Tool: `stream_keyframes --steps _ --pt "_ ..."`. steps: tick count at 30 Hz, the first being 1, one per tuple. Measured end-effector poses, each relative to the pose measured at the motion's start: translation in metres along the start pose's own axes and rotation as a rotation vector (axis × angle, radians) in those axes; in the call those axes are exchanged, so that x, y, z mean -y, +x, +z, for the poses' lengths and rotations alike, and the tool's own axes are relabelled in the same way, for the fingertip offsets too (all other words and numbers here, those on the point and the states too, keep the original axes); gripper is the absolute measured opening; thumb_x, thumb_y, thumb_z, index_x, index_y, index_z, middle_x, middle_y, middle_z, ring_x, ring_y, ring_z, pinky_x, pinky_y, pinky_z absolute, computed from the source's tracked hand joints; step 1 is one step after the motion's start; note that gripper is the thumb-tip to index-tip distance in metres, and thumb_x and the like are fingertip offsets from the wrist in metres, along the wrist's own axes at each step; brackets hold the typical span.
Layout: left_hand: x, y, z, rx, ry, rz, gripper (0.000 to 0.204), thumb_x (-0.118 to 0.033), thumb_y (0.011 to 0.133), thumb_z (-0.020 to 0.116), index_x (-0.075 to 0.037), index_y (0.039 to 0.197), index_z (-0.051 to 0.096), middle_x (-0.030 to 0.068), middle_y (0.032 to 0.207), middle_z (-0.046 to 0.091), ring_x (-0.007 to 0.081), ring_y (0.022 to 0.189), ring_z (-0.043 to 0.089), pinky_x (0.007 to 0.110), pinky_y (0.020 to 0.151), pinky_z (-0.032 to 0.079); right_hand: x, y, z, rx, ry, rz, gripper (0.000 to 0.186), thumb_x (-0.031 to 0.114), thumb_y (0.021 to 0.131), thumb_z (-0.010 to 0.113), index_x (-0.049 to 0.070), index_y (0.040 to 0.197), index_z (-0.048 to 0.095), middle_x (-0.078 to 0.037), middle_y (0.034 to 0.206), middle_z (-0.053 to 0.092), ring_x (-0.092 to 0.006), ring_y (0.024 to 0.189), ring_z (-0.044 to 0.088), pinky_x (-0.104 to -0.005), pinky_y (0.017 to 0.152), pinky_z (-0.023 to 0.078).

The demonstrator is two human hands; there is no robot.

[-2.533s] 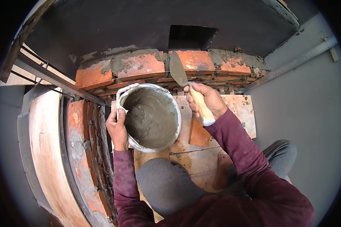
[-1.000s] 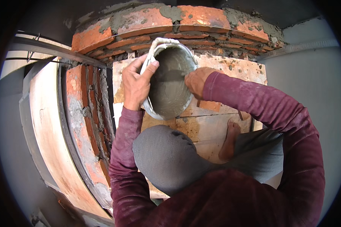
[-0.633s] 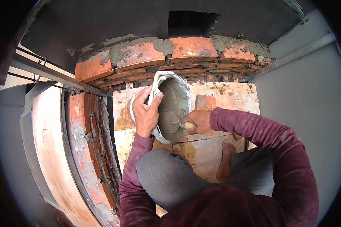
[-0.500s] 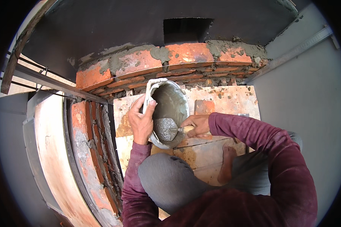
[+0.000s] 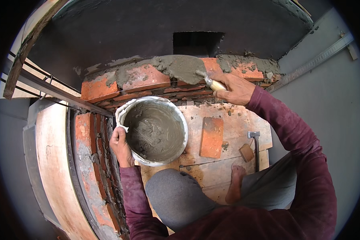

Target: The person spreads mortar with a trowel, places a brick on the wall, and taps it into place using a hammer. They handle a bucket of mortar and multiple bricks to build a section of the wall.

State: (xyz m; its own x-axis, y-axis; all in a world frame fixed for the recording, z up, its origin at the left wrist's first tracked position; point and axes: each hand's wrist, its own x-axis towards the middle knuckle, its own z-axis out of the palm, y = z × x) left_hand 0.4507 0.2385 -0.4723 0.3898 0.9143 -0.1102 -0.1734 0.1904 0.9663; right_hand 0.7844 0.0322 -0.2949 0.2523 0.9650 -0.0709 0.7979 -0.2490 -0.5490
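My left hand [image 5: 121, 146] is closed on the rim of a white bucket [image 5: 181, 141], at its left side. Wet grey mortar [image 5: 150, 128] lies inside and coats the bucket's wall. My right hand [image 5: 237, 89] grips the pale handle of a trowel [image 5: 207, 79] over the brick wall [image 5: 146, 76] ahead. Grey mortar covers the trowel's blade, so its edge cannot be told from the mortar on the top course. A string [image 5: 120, 90] runs along the front of that course.
On the wooden boards [image 5: 244, 116] lie a loose brick [image 5: 212, 137], a brick piece [image 5: 246, 152] and a hammer [image 5: 256, 150]. A second brick wall [image 5: 86, 140] stands at left. Behind the course rises a dark wall [image 5: 120, 36] with a rectangular opening [image 5: 198, 43]. My bare foot [image 5: 235, 180] rests on the boards.
My right hand has lifted the trowel from inside the bucket to the top of the brick wall. The bucket, tilted before, now sits more upright and further left, with my left hand lower on its rim.
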Motion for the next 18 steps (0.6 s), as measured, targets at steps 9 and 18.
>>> stream_keyframes --steps 9,18 --pt "0.003 -0.002 0.0 -0.018 0.017 0.021 0.035 -0.027 0.099 0.061 0.005 0.114 0.065 0.0032 0.103 0.066 0.0087 0.093 0.056 0.024 0.084 0.043 -0.014 0.022 0.043 -0.25 -0.578 0.139 0.047 0.002 0.084 0.056 -0.006 0.129 0.043 -0.025 0.1 0.061 -0.0418 0.094 0.063 -0.0491 0.076 0.052" --pt "-0.004 0.005 0.007 0.068 0.039 0.006 0.037 -0.028 0.098 0.062 0.004 0.115 0.065 0.0026 0.104 0.066 0.0085 0.093 0.056 0.023 0.084 0.043 -0.036 0.043 0.038 0.043 0.062 0.194 0.034 0.024 0.102 0.034 -0.004 0.103 0.054 -0.02 0.072 0.062 -0.0322 0.061 0.063 -0.0447 0.057 0.05"
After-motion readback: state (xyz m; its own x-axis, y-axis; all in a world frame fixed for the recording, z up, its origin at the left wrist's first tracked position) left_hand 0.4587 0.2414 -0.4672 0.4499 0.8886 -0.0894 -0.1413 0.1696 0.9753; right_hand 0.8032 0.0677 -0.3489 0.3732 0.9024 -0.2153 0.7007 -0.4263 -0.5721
